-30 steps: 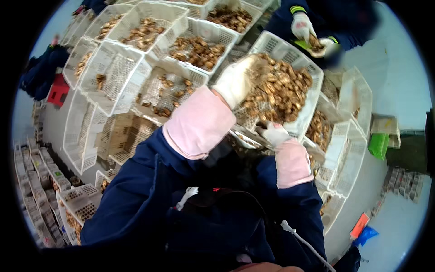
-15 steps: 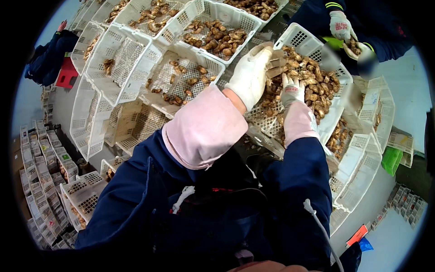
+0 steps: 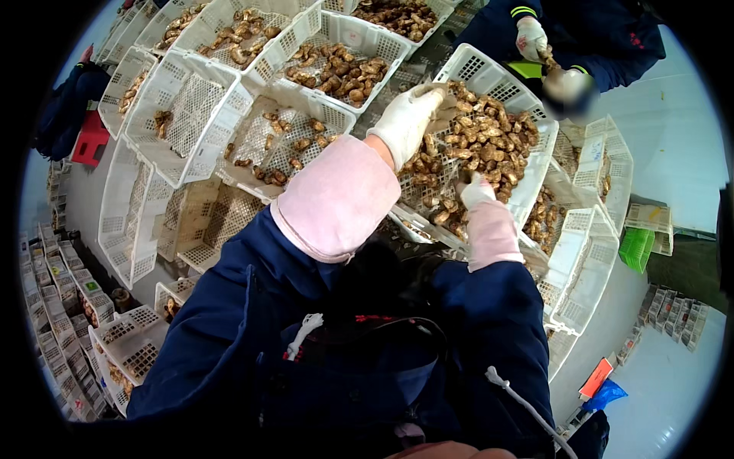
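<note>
Brown mushrooms (image 3: 497, 145) are heaped in a white perforated plastic crate (image 3: 535, 180) in front of me, with the mesh bottom showing at its near left. My left hand (image 3: 409, 122), in a white glove with darkened fingers, is over the crate's left side, its fingers stretched toward the heap and holding nothing I can see. Lower down, my right hand (image 3: 478, 191), also gloved, is at the near edge of the heap. Its fingers are curled down among the mushrooms, and what is in them is hidden. Pink cuffs cover both wrists.
More white crates surround me; one crate (image 3: 336, 122) at left holds a few mushrooms, another crate (image 3: 382, 46) behind it holds more. Across from me a co-worker's gloved hands (image 3: 547, 57) hold a mushroom. Farther off stand a red stool (image 3: 90, 139) and a green crate (image 3: 636, 249).
The whole view has shifted, with the crates lying slightly farther left. My right hand has drawn nearer to me and its fingers have curled. My left hand stays at the crate's left side.
</note>
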The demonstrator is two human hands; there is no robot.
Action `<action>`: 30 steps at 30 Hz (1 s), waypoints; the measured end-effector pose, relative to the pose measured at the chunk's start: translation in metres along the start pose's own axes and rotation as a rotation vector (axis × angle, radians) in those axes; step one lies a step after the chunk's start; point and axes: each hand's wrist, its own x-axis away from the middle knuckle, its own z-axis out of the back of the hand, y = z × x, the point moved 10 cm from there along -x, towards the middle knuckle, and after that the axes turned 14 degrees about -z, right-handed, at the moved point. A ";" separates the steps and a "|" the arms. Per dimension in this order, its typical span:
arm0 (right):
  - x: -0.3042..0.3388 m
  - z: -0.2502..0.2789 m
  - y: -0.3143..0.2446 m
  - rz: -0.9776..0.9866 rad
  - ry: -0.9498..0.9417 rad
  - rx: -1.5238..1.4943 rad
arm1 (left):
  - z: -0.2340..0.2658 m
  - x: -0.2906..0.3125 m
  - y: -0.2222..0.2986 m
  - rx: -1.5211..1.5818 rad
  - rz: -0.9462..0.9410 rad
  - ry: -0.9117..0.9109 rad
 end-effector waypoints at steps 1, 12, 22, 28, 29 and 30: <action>0.016 0.031 -0.002 0.029 0.082 -0.233 | -0.003 0.001 -0.002 -0.108 0.007 -0.042; 0.158 0.126 -0.060 0.602 -0.521 -1.699 | -0.061 0.061 -0.050 -0.222 0.316 -0.619; 0.172 0.137 -0.067 0.741 -0.549 -1.721 | -0.052 0.035 0.004 -0.963 -0.265 -0.421; 0.167 0.143 -0.051 0.640 -0.338 -1.712 | -0.072 0.047 -0.004 -0.477 -0.135 -0.647; 0.166 0.143 -0.050 0.600 -0.339 -1.705 | -0.072 0.050 -0.004 -0.503 -0.109 -0.669; 0.167 0.144 -0.048 0.599 -0.335 -1.705 | -0.073 0.050 -0.005 -0.501 -0.109 -0.672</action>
